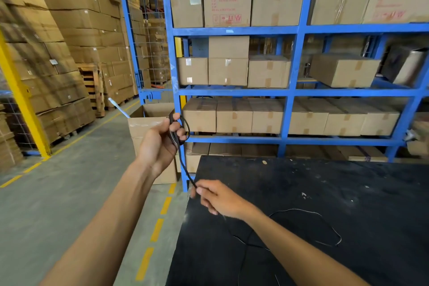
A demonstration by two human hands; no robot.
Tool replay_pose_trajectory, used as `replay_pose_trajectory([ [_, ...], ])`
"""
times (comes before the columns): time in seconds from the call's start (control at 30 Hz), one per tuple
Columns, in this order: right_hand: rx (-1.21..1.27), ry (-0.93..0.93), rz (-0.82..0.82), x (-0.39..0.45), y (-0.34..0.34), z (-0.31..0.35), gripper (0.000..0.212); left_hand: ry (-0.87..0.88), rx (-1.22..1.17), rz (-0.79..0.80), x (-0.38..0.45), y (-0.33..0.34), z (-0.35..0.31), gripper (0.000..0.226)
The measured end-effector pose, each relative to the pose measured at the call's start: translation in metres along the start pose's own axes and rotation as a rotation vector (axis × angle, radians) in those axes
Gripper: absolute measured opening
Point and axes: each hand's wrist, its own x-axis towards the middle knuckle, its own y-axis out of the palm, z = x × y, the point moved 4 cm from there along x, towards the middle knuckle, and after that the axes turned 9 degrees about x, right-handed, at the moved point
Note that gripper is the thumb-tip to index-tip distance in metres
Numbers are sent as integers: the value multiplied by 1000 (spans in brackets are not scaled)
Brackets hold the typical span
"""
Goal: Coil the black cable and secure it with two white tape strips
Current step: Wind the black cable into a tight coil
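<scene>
Behind the black table (325, 193): tall blue shelving (292, 93) loaded with cardboard boxes (343, 69), far more stacked beyond the table's left side past a yellow post (21, 100). Left of the table: grey concrete floor with dashed yellow lines (157, 230), plus an open carton (148, 127) standing by the shelving foot. On the table itself: dark, scuffed surface, speckled with pale flecks, carrying the loose remainder of the black cable (183, 165) in one wide slack loop toward the right and a thinner trail toward the near edge. Above the table's far-left corner: left hand (160, 139), raised, fingers curled round a small bundle of only a few turns. Running from that bundle down to the table's left edge: a single taut stretch of cable, ending in the right hand (216, 195), thumb and fingertips pinching it narrowly just over the surface. Coiling judged as early: a few loops gathered, most of the length apparently still lying uncoiled on the table. White tape strips nowhere to be made out, on the table or in either hand, so both securing wraps judged as still outstanding. Remaining, then: drawing in the slack, finishing the coil, finding tape, binding twice.
</scene>
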Motion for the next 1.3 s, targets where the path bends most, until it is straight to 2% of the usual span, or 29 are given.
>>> replay_pose_trajectory([
  [0.07,-81,104,-18,-1,-8,-33,36,-24,24,78,-8,8,-11,29],
  [0.13,-114,199,-95,0,-24,-55,42,-69,153,146,-16,12,-13,27],
  [0.27,141,317,-359,2,-75,-46,40,-158,709,230,-31,9,23,36],
  [0.37,188,276,-445,5,-107,-6,35,-128,1015,229,-34,-5,60,38],
  [0.43,226,176,-447,7,-112,22,35,-78,1004,104,-29,-17,76,37],
  [0.5,241,40,-364,7,-103,47,36,-16,975,-43,-24,-25,83,36],
  [0.63,77,-175,-180,-1,-61,68,36,61,861,-155,-10,-16,82,35],
  [0.83,-69,-216,-179,-6,-21,19,27,74,288,-77,13,7,46,34],
  [0.97,-104,-63,-81,-11,-13,-30,36,91,1,131,10,33,15,31],
  [1.03,-97,25,-45,-12,-22,-54,41,97,43,227,2,39,2,30],
  [1.13,-33,176,-126,-10,-55,-74,44,75,253,299,-9,38,-2,30],
  [1.3,63,265,-327,-4,-119,-30,37,-56,799,315,-22,23,36,37],
])
